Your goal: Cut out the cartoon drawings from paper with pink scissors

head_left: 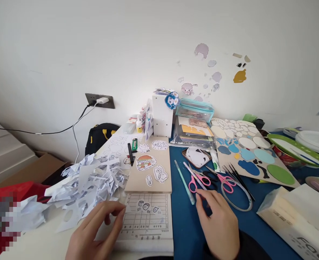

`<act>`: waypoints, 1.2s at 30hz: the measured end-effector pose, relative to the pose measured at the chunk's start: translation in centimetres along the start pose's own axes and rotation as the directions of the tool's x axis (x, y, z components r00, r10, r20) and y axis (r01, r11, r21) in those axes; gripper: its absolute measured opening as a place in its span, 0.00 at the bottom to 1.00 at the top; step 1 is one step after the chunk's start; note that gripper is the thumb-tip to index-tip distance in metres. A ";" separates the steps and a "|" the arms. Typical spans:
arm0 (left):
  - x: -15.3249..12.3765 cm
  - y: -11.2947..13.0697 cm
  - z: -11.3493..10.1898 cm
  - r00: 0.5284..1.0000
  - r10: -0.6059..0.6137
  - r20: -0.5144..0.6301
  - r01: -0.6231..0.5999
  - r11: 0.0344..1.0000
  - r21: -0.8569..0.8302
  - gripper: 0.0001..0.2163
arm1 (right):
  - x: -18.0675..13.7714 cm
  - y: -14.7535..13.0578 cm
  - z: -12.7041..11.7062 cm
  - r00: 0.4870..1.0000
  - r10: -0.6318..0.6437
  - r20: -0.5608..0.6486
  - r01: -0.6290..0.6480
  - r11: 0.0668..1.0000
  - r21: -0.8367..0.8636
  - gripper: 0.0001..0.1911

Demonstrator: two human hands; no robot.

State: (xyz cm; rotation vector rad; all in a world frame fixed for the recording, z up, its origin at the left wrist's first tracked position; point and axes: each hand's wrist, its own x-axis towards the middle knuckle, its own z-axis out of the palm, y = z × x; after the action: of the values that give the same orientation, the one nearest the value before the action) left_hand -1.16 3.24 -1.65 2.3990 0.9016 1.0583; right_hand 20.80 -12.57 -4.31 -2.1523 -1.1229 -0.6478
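Note:
My left hand (98,229) pinches the left end of a small white paper piece (151,212) with several little ink drawings on it. That piece lies over a printed form pad (145,227) in front of me. Over the blue mat, my right hand (217,222) has thumb and index fingertip together at the handle of pink scissors (193,186). The scissors lie with their blades pointing away. A second pair of pink scissors (228,183) rests just beyond the hand. On a beige board (148,184) are cut-out drawings, including a burger cut-out (145,162).
A heap of paper scraps (91,184) spreads at left. A mint pen (184,182), a tape roll (236,196) and black tweezers (240,180) lie on the blue mat (182,231). A tissue pack (292,220) stands at right. Behind are a white box (162,119) and a sticker board (248,148).

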 end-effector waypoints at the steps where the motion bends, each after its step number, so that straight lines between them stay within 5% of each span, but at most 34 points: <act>1: 0.0 0.2 0.0 1.000 -0.018 -0.010 0.018 1.000 -0.018 0.09 | 0.1 0.2 -0.1 1.000 0.021 0.000 -0.021 0.999 -0.028 0.20; 12: -0.3 0.7 0.2 0.999 -0.030 -0.021 0.027 0.990 -0.140 0.03 | 1.4 1.4 -0.3 0.988 0.044 0.150 -0.009 0.975 -0.222 0.13; 20: -0.4 -0.5 0.5 0.993 0.121 0.017 -0.118 0.985 -0.123 0.04 | 1.6 2.0 -0.7 0.992 0.060 0.114 -0.036 0.980 -0.195 0.13; 24: -0.2 -0.3 0.4 0.984 0.178 0.014 -0.176 0.979 -0.103 0.04 | 1.8 0.9 -1.2 0.997 0.031 0.072 -0.020 0.990 -0.139 0.17; 31: 0.0 -0.1 0.3 0.975 0.220 0.007 -0.218 0.971 -0.101 0.04 | 1.0 -3.5 -0.3 0.969 -0.103 0.226 0.089 0.993 0.072 0.18; 36: -0.4 -0.5 0.6 0.968 0.252 0.007 -0.251 0.966 -0.064 0.04 | 0.7 -4.0 0.4 0.965 -0.086 0.247 0.055 0.990 0.130 0.17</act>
State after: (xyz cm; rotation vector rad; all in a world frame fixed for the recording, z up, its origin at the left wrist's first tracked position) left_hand -1.09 3.29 -2.52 2.5121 0.5591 1.1372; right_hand 17.84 -10.06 -2.93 -2.1385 -1.3418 -0.3311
